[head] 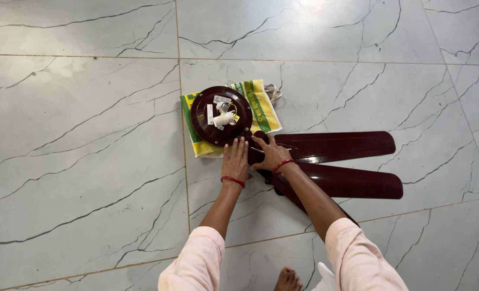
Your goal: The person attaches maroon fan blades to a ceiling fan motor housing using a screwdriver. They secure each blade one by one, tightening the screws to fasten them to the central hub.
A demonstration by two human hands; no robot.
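Observation:
A round dark maroon fan motor (pixel 221 115) lies on a yellow and green bag (pixel 261 110) on the floor, with white wiring parts at its centre. My left hand (pixel 235 159) rests flat against its near edge, fingers spread. My right hand (pixel 270 153) presses on the inner end of a maroon fan blade (pixel 339 145) next to the motor. A second blade (pixel 352 183) lies below it, and a third runs partly hidden under my right forearm. Both wrists wear red bangles.
The floor is large pale marble tiles (pixel 88 134) with dark veins. A grey cord or strap (pixel 273 91) sticks out from behind the bag. My bare foot (pixel 289 279) shows at the bottom edge.

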